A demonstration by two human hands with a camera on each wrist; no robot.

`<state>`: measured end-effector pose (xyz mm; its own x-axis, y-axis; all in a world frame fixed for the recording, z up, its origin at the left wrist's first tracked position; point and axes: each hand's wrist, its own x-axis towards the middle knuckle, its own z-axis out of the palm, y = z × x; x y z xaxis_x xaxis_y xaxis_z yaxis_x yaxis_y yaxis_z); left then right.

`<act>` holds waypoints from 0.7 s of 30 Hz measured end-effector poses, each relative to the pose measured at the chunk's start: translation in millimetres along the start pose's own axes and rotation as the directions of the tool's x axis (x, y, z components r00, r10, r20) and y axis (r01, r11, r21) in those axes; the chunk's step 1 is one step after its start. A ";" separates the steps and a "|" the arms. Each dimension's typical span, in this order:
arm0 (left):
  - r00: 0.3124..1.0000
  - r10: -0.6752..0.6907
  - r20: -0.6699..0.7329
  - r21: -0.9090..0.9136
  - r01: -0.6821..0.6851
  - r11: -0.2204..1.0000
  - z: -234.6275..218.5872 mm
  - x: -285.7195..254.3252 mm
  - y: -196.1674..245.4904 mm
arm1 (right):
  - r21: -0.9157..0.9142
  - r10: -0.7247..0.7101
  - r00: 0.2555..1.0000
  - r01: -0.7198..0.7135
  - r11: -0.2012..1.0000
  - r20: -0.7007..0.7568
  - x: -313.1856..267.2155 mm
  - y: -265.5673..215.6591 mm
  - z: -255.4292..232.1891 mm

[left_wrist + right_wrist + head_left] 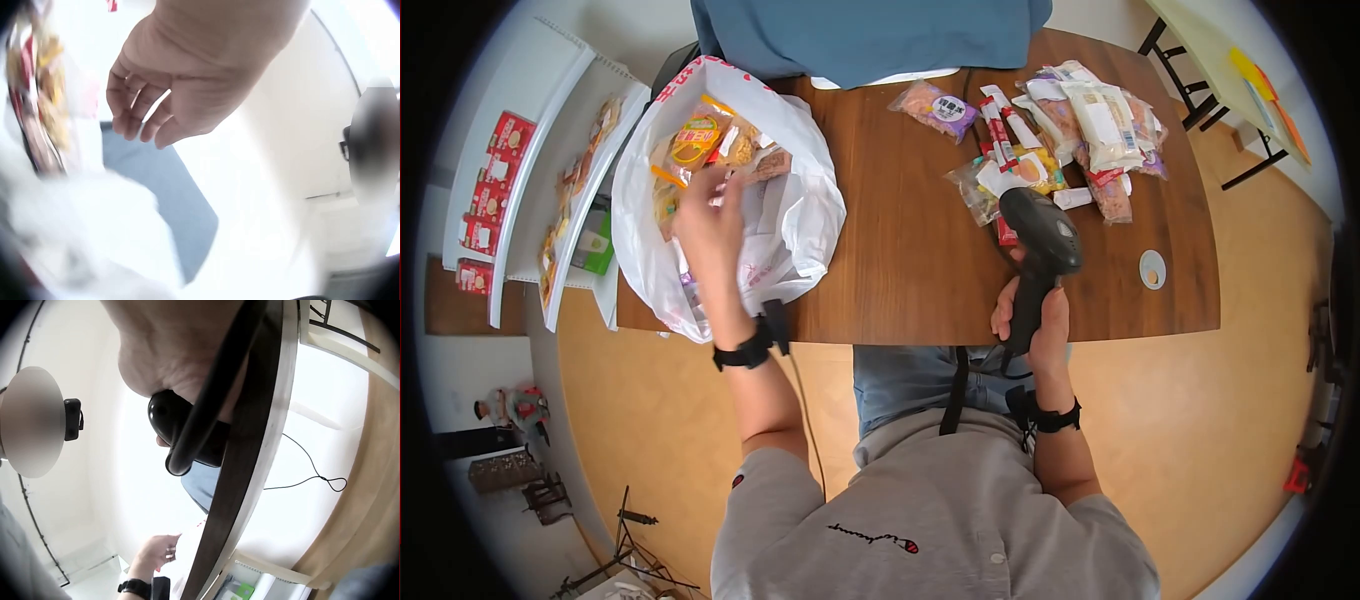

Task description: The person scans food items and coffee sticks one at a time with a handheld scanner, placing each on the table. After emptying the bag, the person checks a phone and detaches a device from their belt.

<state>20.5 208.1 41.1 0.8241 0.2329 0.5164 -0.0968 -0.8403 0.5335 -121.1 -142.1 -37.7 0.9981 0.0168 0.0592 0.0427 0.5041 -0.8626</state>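
A white plastic bag (805, 215) stands open on the left of the table, with snack packets such as an orange one (697, 140) inside. The left hand (712, 225) is over the bag's mouth, blurred; in the left wrist view the left hand (181, 81) has loosely bent fingers and nothing in them. Near the table's front edge the right hand (1040, 322) grips the handle of a black handheld scanner (1040, 235), whose head points toward the packets. The right wrist view shows the right hand (181, 362) around the black handle (172, 419), its fingers mostly hidden.
Snack packets (1105, 125) lie piled at the table's back right, with a pink packet (935, 108) beside them. A small round white item (1152, 270) is at the right. Shelves with red boxes (488, 195) stand left; a blue cloth (870, 40) covers something behind the table (890, 250).
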 end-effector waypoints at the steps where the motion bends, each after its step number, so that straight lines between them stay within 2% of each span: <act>1: 1.000 -0.002 -0.003 0.003 0.002 1.000 -8.3 -0.2 -21.2 | 0.001 0.002 1.000 -0.002 1.000 0.004 0.3 -0.7 1.1; 3: 0.998 -0.059 -0.012 0.419 0.059 0.906 -16.0 -4.4 -52.9 | -0.041 0.031 0.999 -0.032 0.999 -0.024 1.9 -1.4 3.8; 4: 0.998 -0.062 -0.016 0.421 0.063 0.905 -15.3 -6.3 -56.5 | -0.042 0.033 0.999 -0.034 0.999 -0.020 2.4 -0.6 3.5; 6: 0.954 -0.287 0.086 0.381 0.234 0.894 -13.1 -9.8 -62.0 | -0.028 0.033 0.999 -0.034 0.999 -0.008 2.2 0.9 1.0; 10: 0.954 -0.248 0.169 0.390 0.166 0.906 -5.8 -6.2 -73.8 | -0.038 0.020 0.999 -0.021 0.999 -0.031 0.5 1.0 0.0; 13: 0.965 -0.153 0.212 0.414 0.053 0.909 -5.3 0.2 -80.4 | 0.014 -0.033 0.999 0.033 0.999 -0.004 -1.1 0.3 -4.2; 15: 0.965 -0.257 0.059 0.256 0.234 0.938 -17.8 -2.8 -90.6 | -0.014 -0.040 0.999 0.040 0.999 0.013 -1.6 -1.3 -1.1; 17: 0.935 -0.354 0.005 -0.067 0.354 0.933 -38.3 -5.7 -57.3 | 0.000 -0.042 0.999 0.042 0.999 0.009 -1.6 1.0 -2.9; 19: 0.981 -0.147 -0.125 -0.129 0.130 0.983 -44.9 -3.4 -47.2 | 0.004 -0.036 0.999 0.036 0.999 0.010 -2.4 -0.2 -3.9; 20: 0.987 -0.086 -0.138 -0.232 0.052 0.971 -44.7 -4.0 -28.4 | 0.004 -0.025 1.000 0.025 1.000 0.019 -1.5 -1.3 -2.9; 21: 0.986 -0.091 -0.138 -0.241 0.055 0.969 -38.4 -6.2 -7.5 | 0.003 -0.012 0.999 0.012 1.000 0.035 -0.1 -2.4 -1.9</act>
<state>-5.4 231.8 59.6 0.7446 0.3734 0.5534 -0.1827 -0.6834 0.7068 -121.2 -144.9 -36.5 0.9953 0.0411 0.0876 0.0547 0.5068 -0.8603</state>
